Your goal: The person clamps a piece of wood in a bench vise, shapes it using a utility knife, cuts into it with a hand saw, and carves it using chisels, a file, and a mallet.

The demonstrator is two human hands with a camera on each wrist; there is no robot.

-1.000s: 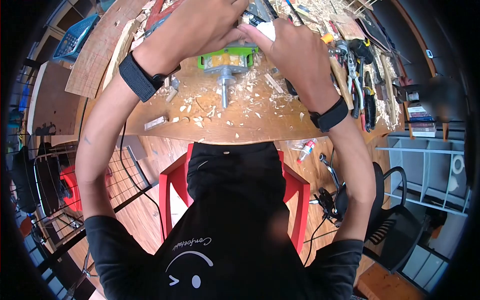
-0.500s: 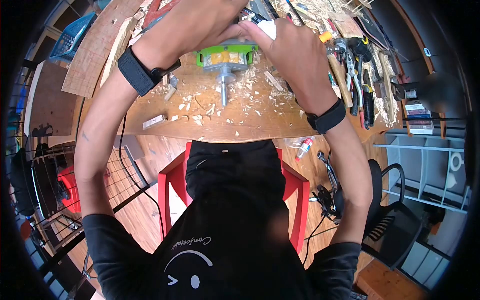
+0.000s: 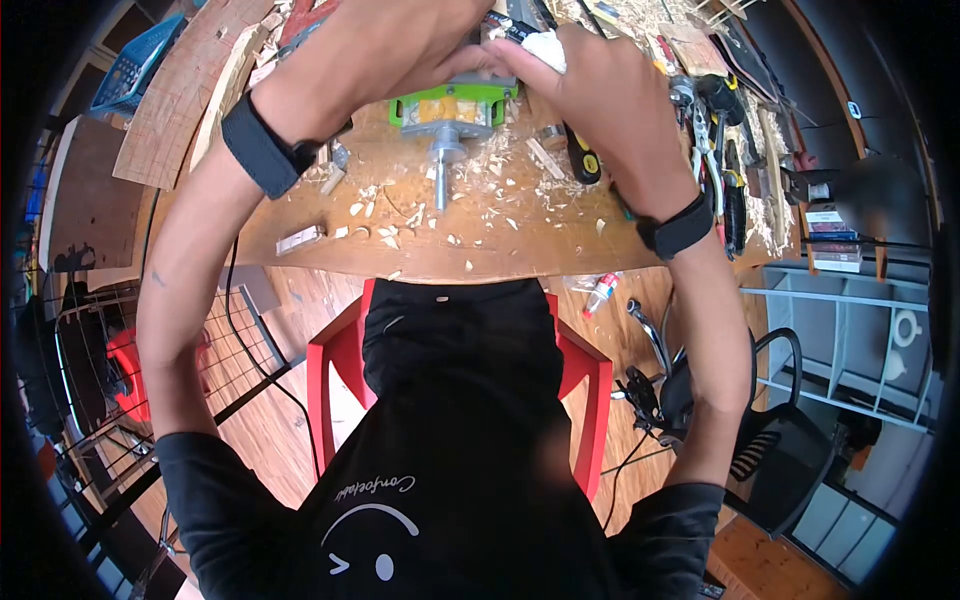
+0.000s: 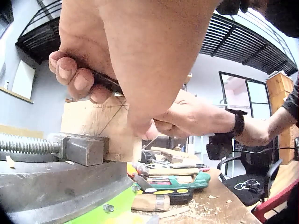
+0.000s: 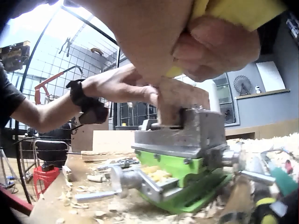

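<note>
A pale wood block (image 4: 96, 116) with pencil lines stands upright in the jaws of a grey and green vise (image 5: 180, 163). Above the block, my left hand (image 3: 400, 50) curls its fingers around a thin dark-edged tool (image 4: 100, 78). The right hand (image 3: 620, 95) is curled around a flat yellow piece (image 5: 247, 14); a white patch (image 3: 545, 48) shows beside its thumb in the head view. Both thumbs meet over the vise, close to the block's top. Whether the dark tool and the yellow piece are one thing, I cannot tell.
Wood shavings (image 3: 390, 235) litter the bench around the vise handle (image 3: 441, 185). Pliers (image 3: 712, 150) and other hand tools lie at the right. Long boards (image 3: 185, 110) and a blue basket (image 3: 140, 65) are at the left. A red chair (image 3: 335, 360) is under the person.
The right hand and forearm have shifted a little to the right, uncovering a black and yellow tool and covering a wooden handle. The left hand keeps its hold. The head view has drifted slightly.
</note>
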